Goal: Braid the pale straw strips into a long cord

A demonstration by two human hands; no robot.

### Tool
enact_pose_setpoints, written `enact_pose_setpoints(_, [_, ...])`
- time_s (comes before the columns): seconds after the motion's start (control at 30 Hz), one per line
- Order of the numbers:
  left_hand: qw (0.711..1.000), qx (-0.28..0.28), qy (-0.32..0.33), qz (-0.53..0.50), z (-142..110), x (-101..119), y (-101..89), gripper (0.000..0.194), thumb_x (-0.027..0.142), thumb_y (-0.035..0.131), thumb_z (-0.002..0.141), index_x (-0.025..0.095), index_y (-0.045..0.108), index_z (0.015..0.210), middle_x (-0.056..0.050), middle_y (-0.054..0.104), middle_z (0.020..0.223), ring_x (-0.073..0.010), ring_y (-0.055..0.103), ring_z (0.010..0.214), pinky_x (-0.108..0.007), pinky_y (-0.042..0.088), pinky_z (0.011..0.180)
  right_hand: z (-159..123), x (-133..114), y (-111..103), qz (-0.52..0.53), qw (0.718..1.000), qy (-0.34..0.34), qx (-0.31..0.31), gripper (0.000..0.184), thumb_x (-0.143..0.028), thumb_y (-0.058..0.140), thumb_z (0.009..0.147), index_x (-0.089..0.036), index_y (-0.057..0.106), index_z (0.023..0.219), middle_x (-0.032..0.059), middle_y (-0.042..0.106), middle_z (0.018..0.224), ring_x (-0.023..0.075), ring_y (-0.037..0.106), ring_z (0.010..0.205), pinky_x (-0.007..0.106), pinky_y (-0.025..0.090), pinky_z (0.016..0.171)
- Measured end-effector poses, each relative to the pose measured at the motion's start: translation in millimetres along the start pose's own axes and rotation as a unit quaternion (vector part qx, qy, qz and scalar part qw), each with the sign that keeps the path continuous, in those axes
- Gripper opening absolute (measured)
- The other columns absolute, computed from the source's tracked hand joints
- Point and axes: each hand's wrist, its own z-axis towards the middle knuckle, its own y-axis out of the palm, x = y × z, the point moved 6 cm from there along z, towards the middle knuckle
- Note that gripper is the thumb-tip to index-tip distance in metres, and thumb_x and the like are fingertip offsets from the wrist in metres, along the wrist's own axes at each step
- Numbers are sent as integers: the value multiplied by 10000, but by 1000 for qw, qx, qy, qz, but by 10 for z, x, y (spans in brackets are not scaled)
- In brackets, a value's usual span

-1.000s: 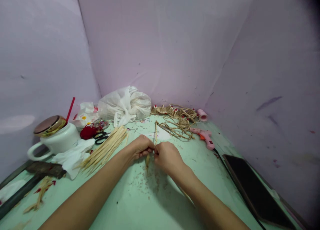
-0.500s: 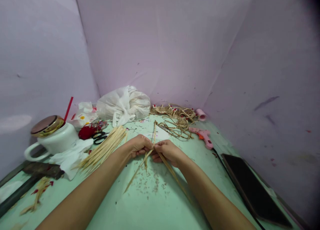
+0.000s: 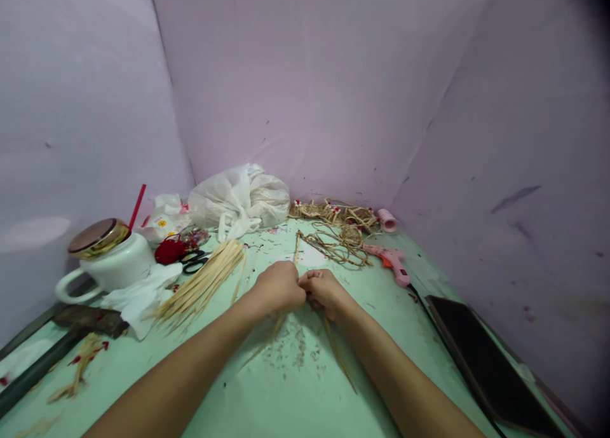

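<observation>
My left hand point(image 3: 280, 285) and my right hand point(image 3: 325, 292) meet knuckle to knuckle over the middle of the green table point(image 3: 295, 393), both closed on thin straw strips point(image 3: 339, 355). The strips splay out from under the hands toward me, one to the left and one to the right, and a short end point(image 3: 297, 247) pokes out beyond the hands. A bundle of pale straw sticks point(image 3: 204, 282) lies just left of my left hand. Straw crumbs litter the table below the hands.
A white mug with a gold lid point(image 3: 107, 260), black scissors point(image 3: 195, 262), red thread point(image 3: 168, 251) and plastic bags point(image 3: 238, 199) crowd the left and back. Tangled twine pieces point(image 3: 340, 231), a pink glue gun point(image 3: 391, 261) and a dark tablet point(image 3: 481, 355) lie right. A hammer point(image 3: 57, 336) rests at left.
My hands have closed tighter together and rolled over the strips; the strips, first bunched between the hands, now fan out toward me in two directions.
</observation>
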Motion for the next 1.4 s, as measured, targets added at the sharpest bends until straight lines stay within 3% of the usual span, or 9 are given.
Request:
enact_pose_setpoints(0.27, [997, 43, 52, -23, -167, 188, 222, 183, 107, 593, 504, 160, 645, 671, -118, 625, 733, -238, 578, 778, -230, 378, 589, 1, 44, -15, 47, 999, 25, 9, 95, -80, 407, 493, -162, 443, 461, -75, 323, 296, 38, 239, 286, 186, 130, 338])
enact_pose_setpoints(0.4, [998, -22, 25, -53, -90, 111, 65, 45, 186, 593, 555, 148, 612, 571, -63, 571, 519, -166, 547, 557, -210, 343, 480, -19, 17, 37, 48, 997, 20, -48, 97, -83, 424, 512, -160, 435, 453, -77, 312, 292, 31, 194, 280, 196, 110, 338])
enact_pose_setpoints(0.5, [988, -45, -54, -136, 18, -59, -115, 171, 262, 525, 659, 127, 586, 574, -17, 519, 431, -92, 416, 363, -204, 285, 386, -34, -33, 44, 36, 997, -5, -74, 99, -125, 477, 546, -156, 455, 455, -72, 324, 303, 39, 224, 287, 205, 127, 333])
enact_pose_setpoints(0.57, [966, -69, -96, -232, 81, -150, -105, 145, 222, 509, 680, 113, 588, 625, -13, 546, 469, -66, 378, 331, -192, 254, 354, -40, -54, 47, 29, 996, -18, -84, 103, -151, 499, 559, -152, 470, 461, -70, 335, 314, 40, 238, 293, 206, 132, 334])
enact_pose_setpoints(0.7, [890, -214, -129, -382, 142, -194, 239, 106, 130, 520, 682, 82, 568, 600, -36, 557, 497, -47, 419, 353, -155, 287, 350, -32, -60, 56, 21, 994, -27, -106, 70, -167, 516, 566, -140, 505, 503, -34, 468, 390, 42, 302, 321, 203, 146, 347])
enact_pose_setpoints(0.8, [855, -247, -156, -429, 167, -239, 379, 114, 95, 523, 682, 75, 550, 573, -11, 520, 468, -29, 424, 352, -128, 308, 359, 4, -66, 20, 7, 992, -53, -116, 57, -158, 527, 563, -134, 513, 513, -44, 452, 391, 35, 292, 339, 195, 150, 365])
enact_pose_setpoints(0.97, [904, -190, -148, -352, 200, -281, 327, 152, 89, 536, 628, 104, 501, 481, 9, 446, 364, -60, 393, 317, -163, 271, 321, 78, -62, -44, -88, 980, -127, -127, 30, -157, 536, 589, -133, 546, 574, -53, 435, 428, 45, 298, 391, 186, 203, 397])
enact_pose_setpoints(1.13, [944, -106, -163, -266, 178, -284, 289, 208, 131, 594, 540, 135, 436, 405, 37, 346, 296, -55, 299, 285, -187, 205, 319, 7, -171, -55, -289, 930, -219, -52, 93, -128, 522, 606, -129, 614, 625, -6, 543, 527, 85, 420, 496, 187, 286, 458])
enact_pose_setpoints(1.4, [935, -70, -162, -306, 174, -269, 385, 142, 129, 546, 501, 136, 436, 412, 36, 356, 314, -52, 287, 294, -192, 174, 326, -215, -347, -104, -466, 871, -151, 39, 126, -166, 543, 577, -130, 662, 590, 28, 570, 509, 93, 429, 482, 203, 243, 436])
